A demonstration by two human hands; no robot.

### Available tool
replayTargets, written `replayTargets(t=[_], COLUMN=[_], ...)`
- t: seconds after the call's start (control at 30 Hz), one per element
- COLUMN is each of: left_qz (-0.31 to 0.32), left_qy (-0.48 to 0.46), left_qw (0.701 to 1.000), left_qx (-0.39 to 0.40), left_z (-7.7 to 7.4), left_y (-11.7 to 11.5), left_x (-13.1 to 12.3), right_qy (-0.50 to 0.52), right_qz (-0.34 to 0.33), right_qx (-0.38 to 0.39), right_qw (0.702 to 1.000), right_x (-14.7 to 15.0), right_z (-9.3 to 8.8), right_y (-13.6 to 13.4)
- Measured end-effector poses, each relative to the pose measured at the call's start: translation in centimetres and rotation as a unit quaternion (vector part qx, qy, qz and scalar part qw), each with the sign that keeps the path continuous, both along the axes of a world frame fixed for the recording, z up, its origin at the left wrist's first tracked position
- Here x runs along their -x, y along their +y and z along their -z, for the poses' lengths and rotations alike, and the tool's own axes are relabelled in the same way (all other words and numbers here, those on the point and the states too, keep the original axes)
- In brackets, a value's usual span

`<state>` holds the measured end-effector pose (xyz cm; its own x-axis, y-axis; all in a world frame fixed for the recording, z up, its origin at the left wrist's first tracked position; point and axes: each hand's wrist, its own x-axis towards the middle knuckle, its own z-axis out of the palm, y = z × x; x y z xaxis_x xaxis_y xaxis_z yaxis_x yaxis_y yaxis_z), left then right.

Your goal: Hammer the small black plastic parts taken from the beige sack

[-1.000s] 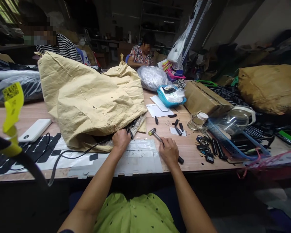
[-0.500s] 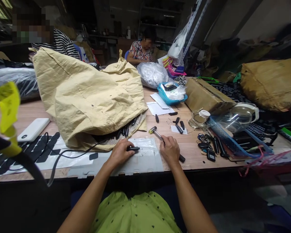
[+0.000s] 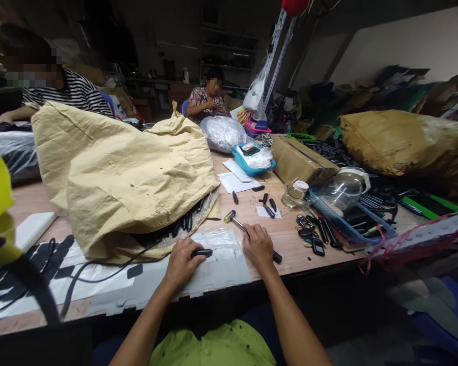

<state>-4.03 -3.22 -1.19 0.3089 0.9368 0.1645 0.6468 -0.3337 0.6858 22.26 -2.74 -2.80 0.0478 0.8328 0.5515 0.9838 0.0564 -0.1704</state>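
My left hand point(image 3: 183, 263) is closed round a small black oblong piece point(image 3: 203, 252) and rests on a grey plastic-covered board point(image 3: 229, 259) at the table's front edge. What exactly the piece is, I cannot make out. To the right, my right hand point(image 3: 258, 247) grips a small hammer point(image 3: 236, 220) by its handle. The hammer's yellowish-tipped head points up and left, over the board's far right corner, and the black handle end sticks out past the hand. Beyond the left hand, several similar black pieces point(image 3: 183, 221) show in the mouth of a big beige cloth sack point(image 3: 137, 173).
Several black pieces point(image 3: 269, 209) lie loose beyond the hammer. Farther right are key fobs point(image 3: 317, 246), a blue basket point(image 3: 361, 236), a glass jar point(image 3: 294, 194) and a cardboard box point(image 3: 301, 158). A white power bank point(image 3: 34, 230) and cable lie left. Two people sit across the table.
The camera view has swung to the right, so the scene shifts left. Both hands keep their holds on the black piece and the hammer, with little change in position.
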Motion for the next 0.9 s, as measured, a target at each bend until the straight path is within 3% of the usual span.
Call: replayTargets(t=[0.57, 0.9], left_qz=[-0.025, -0.025], left_qy=[-0.019, -0.023], left_qw=[0.999, 0.999], left_qx=[-0.006, -0.007], left_z=[1.1, 0.9], left_y=[0.4, 0.5], left_x=[0.0, 0.0], right_qy=[0.005, 0.009], right_qz=[0.011, 0.012], right_qx=[0.007, 0.003], right_qw=[1.0, 1.0], right_x=[0.4, 0.5], right_z=[0.7, 1.2], right_y=[0.3, 0.5])
